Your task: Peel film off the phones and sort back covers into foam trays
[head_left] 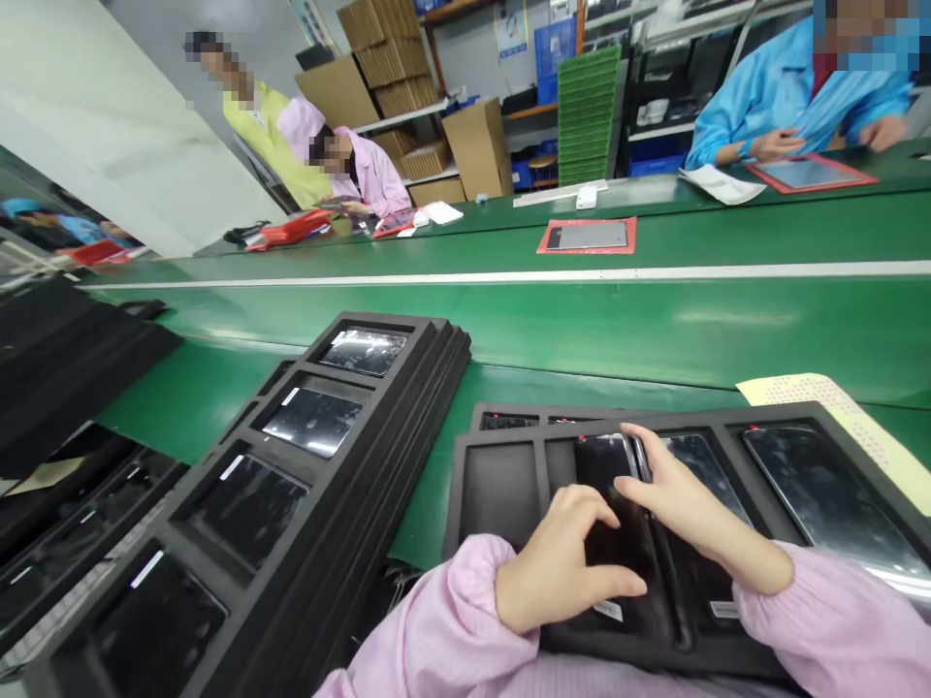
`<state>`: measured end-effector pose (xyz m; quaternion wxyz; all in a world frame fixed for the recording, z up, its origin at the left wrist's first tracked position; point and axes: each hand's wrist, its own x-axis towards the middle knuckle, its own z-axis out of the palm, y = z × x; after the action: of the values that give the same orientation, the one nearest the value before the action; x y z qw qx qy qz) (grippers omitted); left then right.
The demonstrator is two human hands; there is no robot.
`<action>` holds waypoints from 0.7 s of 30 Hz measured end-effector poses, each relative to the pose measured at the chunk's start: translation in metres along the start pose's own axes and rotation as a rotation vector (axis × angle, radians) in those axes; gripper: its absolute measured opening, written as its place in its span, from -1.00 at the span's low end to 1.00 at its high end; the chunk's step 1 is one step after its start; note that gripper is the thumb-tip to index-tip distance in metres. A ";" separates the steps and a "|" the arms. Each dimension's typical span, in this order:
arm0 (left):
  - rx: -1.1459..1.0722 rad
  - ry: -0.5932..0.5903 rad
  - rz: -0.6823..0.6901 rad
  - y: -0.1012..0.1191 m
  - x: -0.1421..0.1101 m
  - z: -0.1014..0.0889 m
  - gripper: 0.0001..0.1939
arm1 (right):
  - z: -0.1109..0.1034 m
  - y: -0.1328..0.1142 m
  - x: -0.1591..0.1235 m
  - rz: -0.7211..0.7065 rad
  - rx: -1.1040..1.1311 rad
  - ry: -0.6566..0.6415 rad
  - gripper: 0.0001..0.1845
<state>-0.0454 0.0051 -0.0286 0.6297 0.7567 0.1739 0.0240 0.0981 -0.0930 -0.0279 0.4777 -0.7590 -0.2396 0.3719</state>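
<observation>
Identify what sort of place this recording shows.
Probably an electronics assembly or inspection workshop: a long green work surface, stacked rectangular black foam trays holding glossy dark screen-like panels, and a person in a blue smock across from them.

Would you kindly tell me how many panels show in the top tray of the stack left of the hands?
4, in a row: farthest panel, second panel, third panel and nearest panel. The tray leaves the frame at its near end, so more may be hidden.

Bright light, glare on panels (312,422) — edges stretched
</observation>
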 end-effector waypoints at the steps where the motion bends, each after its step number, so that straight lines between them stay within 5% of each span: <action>1: -0.031 0.113 0.022 0.001 -0.004 0.000 -0.54 | -0.001 -0.003 -0.003 -0.013 0.020 0.001 -0.24; 4: -0.378 0.343 0.025 0.008 -0.013 0.001 -0.39 | -0.001 -0.015 -0.016 -0.065 0.178 -0.028 -0.30; 7: -0.893 0.020 -0.081 0.020 -0.019 0.008 -0.41 | 0.000 -0.024 -0.031 -0.119 0.381 -0.079 -0.28; 9: -1.048 -0.147 -0.157 0.029 -0.024 0.014 -0.49 | -0.005 -0.027 -0.036 -0.210 0.338 -0.129 -0.30; 17: -0.845 -0.198 -0.285 0.039 -0.026 0.028 -0.57 | -0.039 -0.050 -0.037 -0.710 -0.278 0.107 -0.85; 21: -0.820 -0.228 -0.266 0.042 -0.025 0.027 -0.62 | -0.039 -0.044 -0.060 -1.183 -0.586 0.278 -0.77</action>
<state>-0.0518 -0.0342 0.0111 0.8905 0.4133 0.1752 -0.0739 0.0919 -0.1389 0.0421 0.4015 -0.6390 -0.6422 -0.1339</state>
